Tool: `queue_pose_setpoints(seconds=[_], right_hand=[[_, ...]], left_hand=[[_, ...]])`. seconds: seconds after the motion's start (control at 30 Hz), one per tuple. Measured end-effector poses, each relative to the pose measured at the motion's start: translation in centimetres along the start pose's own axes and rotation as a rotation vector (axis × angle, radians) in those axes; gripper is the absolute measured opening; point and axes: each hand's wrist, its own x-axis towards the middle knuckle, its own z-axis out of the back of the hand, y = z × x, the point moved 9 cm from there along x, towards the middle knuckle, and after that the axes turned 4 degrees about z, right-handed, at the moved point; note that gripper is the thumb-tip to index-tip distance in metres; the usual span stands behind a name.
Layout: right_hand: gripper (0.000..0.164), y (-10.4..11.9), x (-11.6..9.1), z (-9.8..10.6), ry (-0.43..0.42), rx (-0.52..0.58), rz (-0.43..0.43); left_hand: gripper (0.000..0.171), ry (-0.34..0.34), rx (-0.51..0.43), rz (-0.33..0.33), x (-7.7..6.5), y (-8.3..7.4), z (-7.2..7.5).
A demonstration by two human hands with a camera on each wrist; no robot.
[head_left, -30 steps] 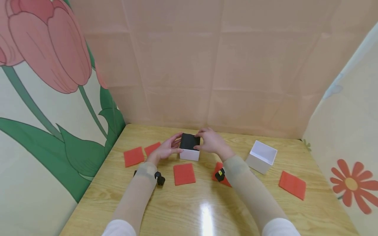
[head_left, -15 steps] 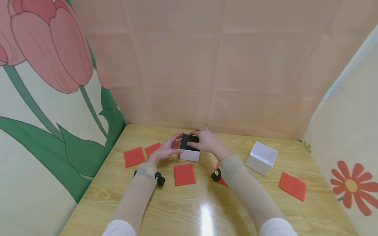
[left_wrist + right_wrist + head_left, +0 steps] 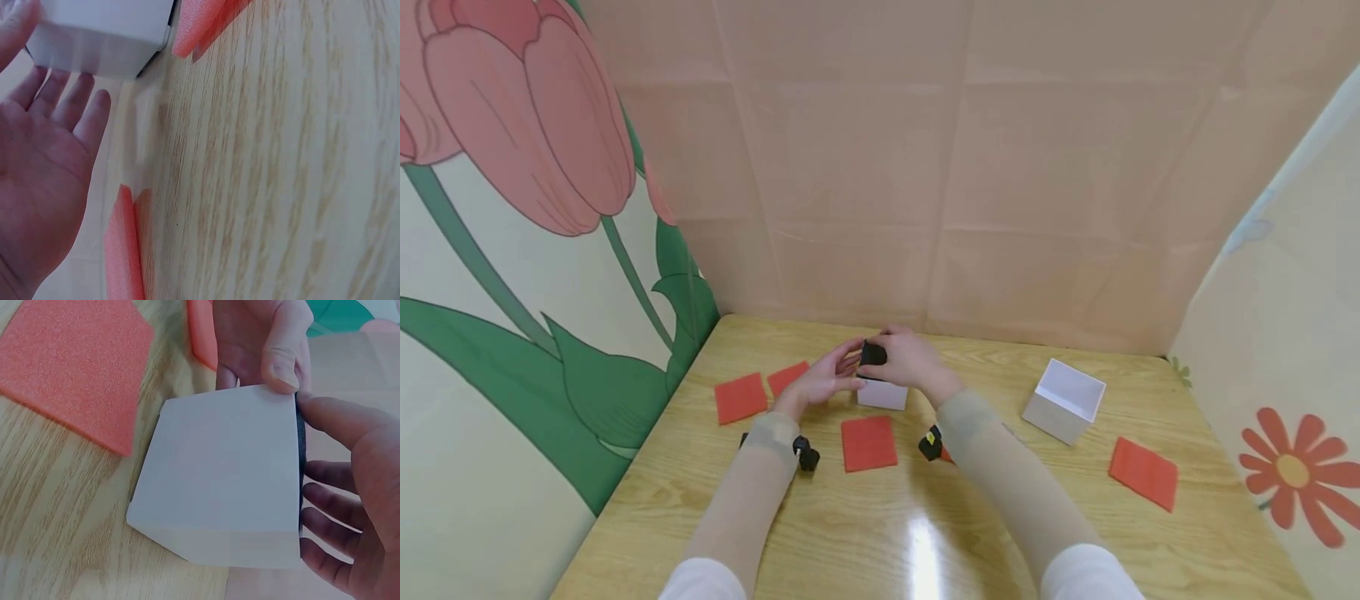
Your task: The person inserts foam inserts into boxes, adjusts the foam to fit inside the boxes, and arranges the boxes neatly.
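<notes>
A small white box (image 3: 882, 395) stands towards the back of the table, with a black foam piece (image 3: 872, 353) at its open top. My left hand (image 3: 822, 382) steadies the box from the left, its thumb on the near face and its fingers along the side. Over the top lies my right hand (image 3: 912, 360), covering the right part of the black piece. In the right wrist view, the fingertips of that hand press along the thin black edge (image 3: 302, 437) at the rim. The left wrist view shows the left fingertips touching the box wall (image 3: 100, 31).
Red foam squares lie about: one (image 3: 869, 443) in front of the box, two (image 3: 741, 398) at the left, one (image 3: 1142, 473) at the far right, another mostly hidden under the right forearm. A second white box (image 3: 1063, 402), open-topped, stands to the right. Walls border the table.
My right hand has slid leftwards from the right edge of the box across its top, covering more of the black foam. The left hand and the box stay in place.
</notes>
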Motion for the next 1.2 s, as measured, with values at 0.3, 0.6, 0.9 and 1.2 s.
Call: queue_pose_setpoints(seconds=[0.3, 0.6, 0.9, 1.2], right_hand=[[0.068, -0.13, 0.33, -0.06, 0.016, -0.043, 0.018], [0.062, 0.02, 0.35, 0.07, 0.029, -0.047, 0.008], [0.057, -0.11, 0.67, -0.12, 0.040, -0.068, -0.006], [0.050, 0.05, 0.74, -0.10, 0.037, -0.096, 0.004]], left_hand=[[0.086, -0.006, -0.005, 0.014, 0.37, 0.05, 0.03], [0.086, -0.003, -0.003, 0.013, 0.39, 0.08, 0.02], [0.086, -0.001, 0.009, 0.014, 0.38, -0.04, 0.03], [0.087, -0.001, 0.004, 0.007, 0.66, 0.19, -0.07]])
